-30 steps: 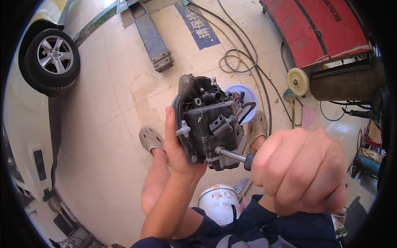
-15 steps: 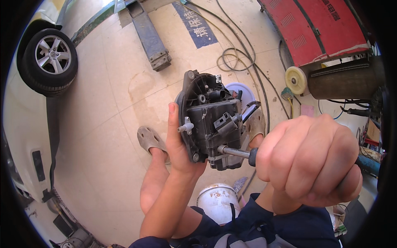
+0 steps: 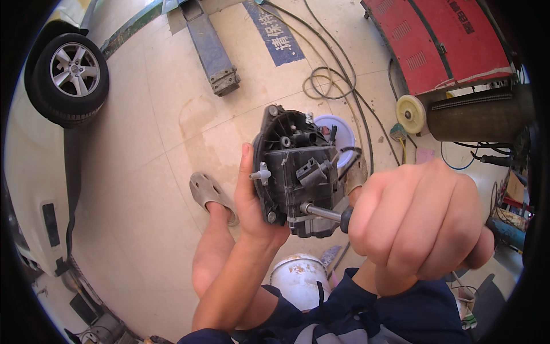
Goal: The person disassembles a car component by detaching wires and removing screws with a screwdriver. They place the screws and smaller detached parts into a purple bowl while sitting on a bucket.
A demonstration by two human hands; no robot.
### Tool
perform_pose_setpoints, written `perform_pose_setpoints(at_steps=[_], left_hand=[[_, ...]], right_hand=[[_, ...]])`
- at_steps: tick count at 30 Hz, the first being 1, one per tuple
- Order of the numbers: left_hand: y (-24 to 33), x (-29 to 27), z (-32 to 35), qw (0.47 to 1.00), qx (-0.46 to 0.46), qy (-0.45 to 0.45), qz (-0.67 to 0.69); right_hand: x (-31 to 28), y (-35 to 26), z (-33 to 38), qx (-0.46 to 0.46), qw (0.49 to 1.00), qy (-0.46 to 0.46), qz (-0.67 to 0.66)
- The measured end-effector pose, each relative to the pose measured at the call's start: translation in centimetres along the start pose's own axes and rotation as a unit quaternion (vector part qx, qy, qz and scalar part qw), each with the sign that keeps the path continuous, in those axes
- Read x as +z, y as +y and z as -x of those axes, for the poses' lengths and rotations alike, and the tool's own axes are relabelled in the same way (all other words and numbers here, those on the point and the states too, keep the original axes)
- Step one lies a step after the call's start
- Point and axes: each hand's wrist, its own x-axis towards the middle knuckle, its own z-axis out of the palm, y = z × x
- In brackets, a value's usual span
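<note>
I'm looking down on a workshop floor [image 3: 143, 143] of pale tiles. Biggest thing in view is the red machine [image 3: 441, 40] at 1 o'clock, then the car wheel [image 3: 71, 71] at 10 o'clock, the lift arm [image 3: 209, 49] at 12, and loose cables [image 3: 332, 86] coiled between lift arm and machine. A white bucket [image 3: 295, 278] sits at 6 o'clock, just below the work, and a sandal [image 3: 209, 192] lies at 9 o'clock of the part.

My right hand [image 3: 418, 221], large in frame at 3 o'clock, is clenched in a full fist round the screwdriver [image 3: 323, 213]; only the metal shank and a bit of black handle show. My left hand [image 3: 252, 206] grips the black housing [image 3: 298, 172] from its 7 o'clock side, thumb laid up along the left edge, fingers hidden behind.

The housing is held in the air at the centre, over my knees, tilted with its open face towards me. The screwdriver tip meets its lower right corner.

To do this well I judge the shank should stay square to the fastener, with steady push along the axis, and the left palm braced against that push so the housing cannot twist. A slip would send the tip towards the left wrist.

My own fist hides the handle, and a loose wire [image 3: 349, 155] on the housing's right edge hangs close to the shank.
</note>
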Motion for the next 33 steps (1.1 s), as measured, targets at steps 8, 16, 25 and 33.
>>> perform_pose_setpoints(at_steps=[8, 16, 25, 33], left_hand=[[1.0, 0.9, -0.2, 0.997, 0.064, 0.036, -0.017], [3.0, 0.5, -0.5, 0.950, 0.268, 0.017, -0.159], [3.2, 0.2, -0.9, 0.954, 0.245, 0.037, -0.170], [4.3, 0.5, -1.1, 0.974, 0.134, 0.023, -0.183]], right_hand=[[-0.4, -0.5, -0.5, -0.007, 0.872, 0.230, 0.431], [0.4, -2.9, 0.2, 0.318, 0.745, 0.416, 0.413], [-1.6, -1.3, 3.0, 0.208, 0.828, 0.356, 0.379], [-1.3, -1.7, 3.0, 0.219, 0.790, 0.337, 0.464]])
